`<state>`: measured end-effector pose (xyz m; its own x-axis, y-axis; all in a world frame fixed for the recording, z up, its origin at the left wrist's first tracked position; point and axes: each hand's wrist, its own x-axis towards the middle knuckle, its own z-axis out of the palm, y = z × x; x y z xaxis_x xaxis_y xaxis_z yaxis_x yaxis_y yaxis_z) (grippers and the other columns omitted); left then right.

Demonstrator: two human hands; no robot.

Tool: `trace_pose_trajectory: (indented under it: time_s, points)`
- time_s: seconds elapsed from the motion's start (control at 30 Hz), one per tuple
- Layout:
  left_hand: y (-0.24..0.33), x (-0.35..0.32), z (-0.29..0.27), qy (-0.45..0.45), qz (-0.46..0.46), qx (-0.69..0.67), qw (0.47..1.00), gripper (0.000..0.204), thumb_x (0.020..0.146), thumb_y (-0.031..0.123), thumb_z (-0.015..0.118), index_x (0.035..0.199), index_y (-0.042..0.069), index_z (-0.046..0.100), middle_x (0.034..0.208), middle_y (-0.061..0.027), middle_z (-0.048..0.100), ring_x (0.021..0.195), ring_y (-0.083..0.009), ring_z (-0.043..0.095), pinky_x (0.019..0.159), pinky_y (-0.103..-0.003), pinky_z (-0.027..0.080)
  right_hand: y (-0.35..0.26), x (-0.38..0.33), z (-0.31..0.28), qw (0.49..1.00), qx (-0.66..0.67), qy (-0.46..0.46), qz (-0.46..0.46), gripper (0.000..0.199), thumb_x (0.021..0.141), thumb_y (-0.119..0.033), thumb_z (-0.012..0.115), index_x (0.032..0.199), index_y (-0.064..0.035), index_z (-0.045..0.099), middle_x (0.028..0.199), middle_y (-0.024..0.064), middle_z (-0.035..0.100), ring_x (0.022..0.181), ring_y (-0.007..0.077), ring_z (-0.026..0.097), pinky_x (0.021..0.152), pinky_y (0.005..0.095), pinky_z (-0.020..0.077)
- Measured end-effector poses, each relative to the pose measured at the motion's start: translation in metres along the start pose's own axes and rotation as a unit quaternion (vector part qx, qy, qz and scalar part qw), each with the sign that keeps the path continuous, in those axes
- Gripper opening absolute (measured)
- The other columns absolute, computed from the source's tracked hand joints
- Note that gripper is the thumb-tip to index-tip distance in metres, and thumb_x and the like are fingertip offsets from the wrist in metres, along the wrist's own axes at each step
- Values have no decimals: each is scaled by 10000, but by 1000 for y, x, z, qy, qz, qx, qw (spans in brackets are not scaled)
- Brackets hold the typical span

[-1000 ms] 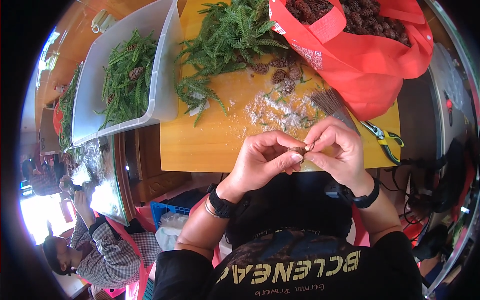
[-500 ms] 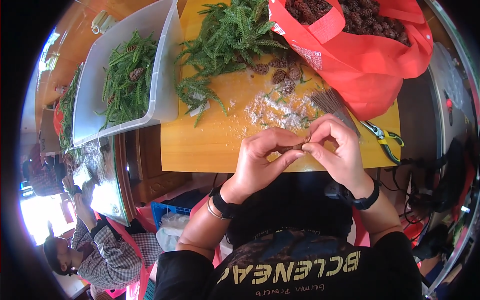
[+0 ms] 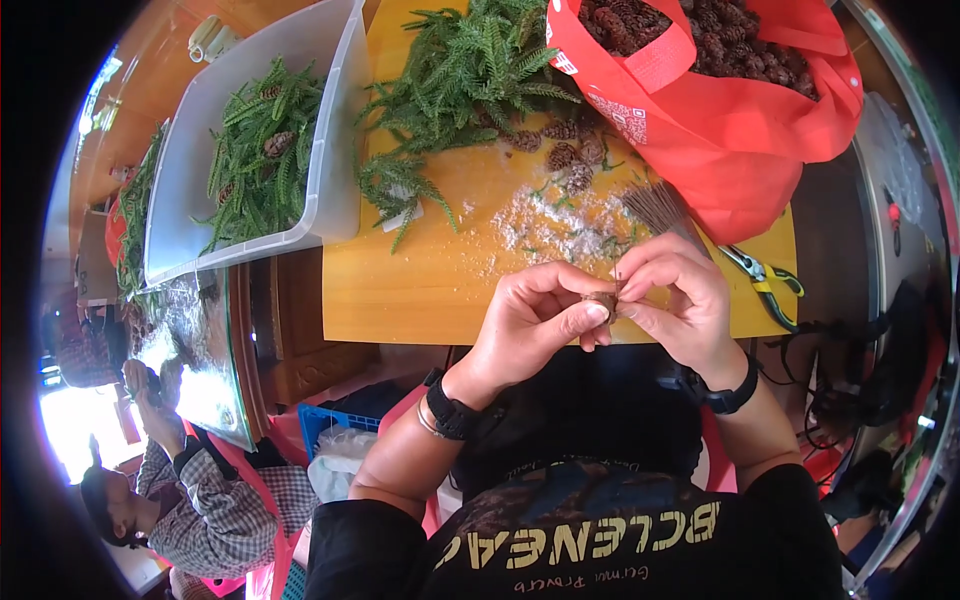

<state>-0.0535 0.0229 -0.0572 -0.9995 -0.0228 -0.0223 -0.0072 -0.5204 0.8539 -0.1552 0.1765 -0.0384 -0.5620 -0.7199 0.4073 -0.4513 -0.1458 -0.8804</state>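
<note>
My left hand pinches a small brown pine cone between thumb and fingers, just above the table's near edge. Fingers of my right hand close on a thin brown wire-like strand at the cone's side; whether it is fixed to the cone I cannot tell. Much of the cone is covered by my fingers. Beyond my right hand lies a bundle of thin brown strands. Several loose pine cones rest farther back, beside green artificial pine sprigs.
A red bag full of pine cones stands at the back right. Yellow-black pliers lie at the table's right edge. White flakes litter the wooden table. At left stands a clear bin of sprigs; another person sits beyond.
My hands have turned the pine cone so that it shows more between them. My right fingers have shifted slightly, and the thin strand now stands upright at the cone.
</note>
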Motion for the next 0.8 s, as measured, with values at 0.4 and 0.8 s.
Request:
trace_pose_trajectory:
  time_s: [0.4, 0.8]
  points:
    - [-2, 4, -1, 11, 47, 35, 998, 152, 845, 88, 594, 943, -12, 536, 870, -119, 599, 700, -142, 597, 576, -240, 494, -9, 3, -10, 998, -58, -24, -12, 177, 693, -77, 699, 821, -10, 597, 902, 124, 592, 831, 212, 573, 753, 296, 446]
    - [3, 4, -2, -11, 27, -115, 993, 199, 854, 166, 591, 972, 58, 474, 931, -169, 591, 723, -168, 590, 605, -249, 494, -21, -70, -128, 827, -476, -101, 279, 503, 575, -52, 747, 986, -15, 460, 992, 140, 534, 968, 341, 503, 817, 384, 417]
